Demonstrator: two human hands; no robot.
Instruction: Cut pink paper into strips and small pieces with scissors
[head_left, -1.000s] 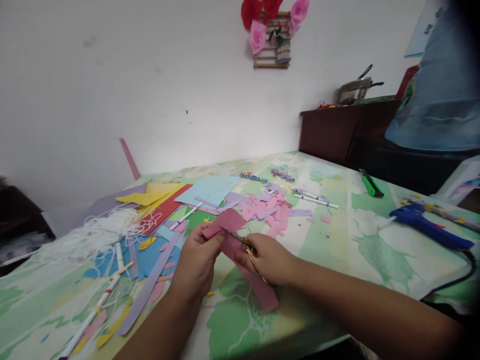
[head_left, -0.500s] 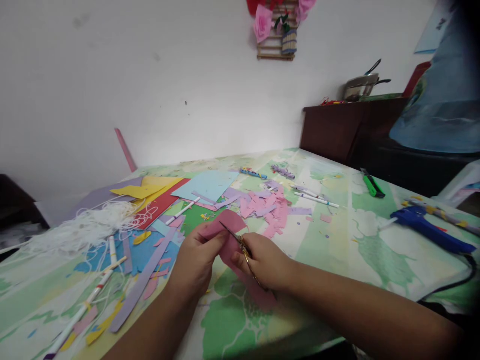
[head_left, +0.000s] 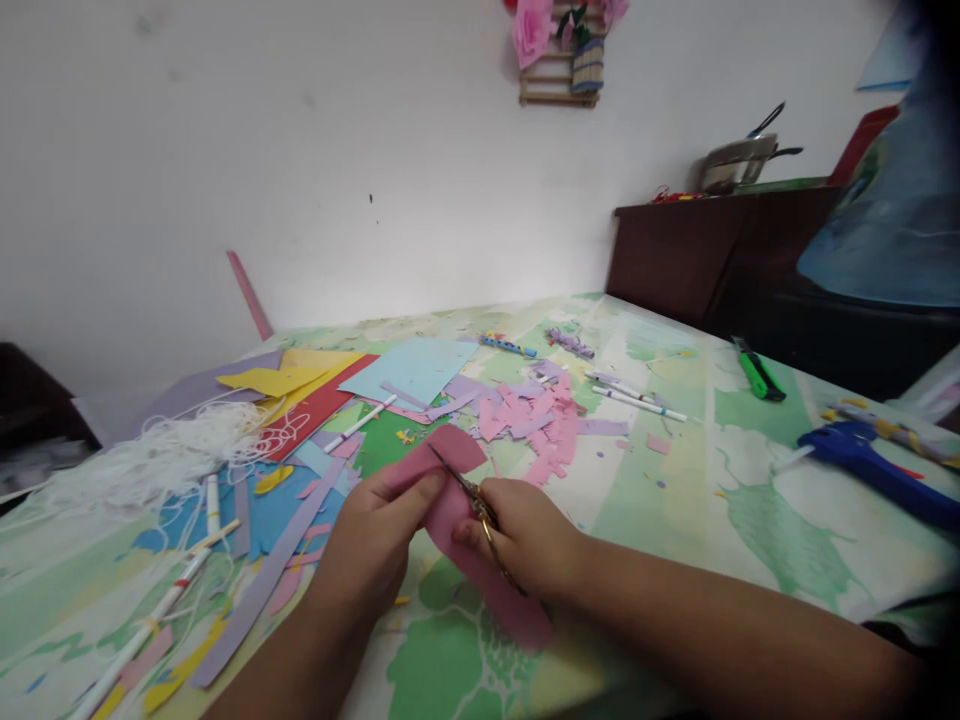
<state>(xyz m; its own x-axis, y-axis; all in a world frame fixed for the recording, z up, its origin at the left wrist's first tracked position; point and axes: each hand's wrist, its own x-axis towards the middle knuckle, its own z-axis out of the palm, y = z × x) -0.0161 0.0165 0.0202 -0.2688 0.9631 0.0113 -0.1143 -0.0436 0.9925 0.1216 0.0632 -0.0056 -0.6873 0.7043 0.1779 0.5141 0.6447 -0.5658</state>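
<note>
Between thumb and fingers, my left hand (head_left: pixel 379 535) pinches a strip of pink paper (head_left: pixel 457 450) that curls over at the top and hangs down toward the table's near edge. My right hand (head_left: pixel 521 530) is closed around a pair of scissors (head_left: pixel 480 505) with gold-coloured handles. The dark blades point up and left across the pink strip, close to my left thumb. How far the blades are parted is hard to make out. Beyond both hands lies a heap of pink paper scraps (head_left: pixel 551 415).
Left of my hands are tangled white string (head_left: pixel 180 460), purple strips (head_left: pixel 274 575), and red (head_left: pixel 322 405), yellow (head_left: pixel 292 375) and light blue paper (head_left: pixel 409 370). To the right lie a green cutter knife (head_left: pixel 759 372) and a blue glue gun (head_left: pixel 877 465). A white wall stands behind.
The view has shifted slightly. My hands still hold the pink strip and the scissors in nearly the same place, with the strip's lower part showing a little more.
</note>
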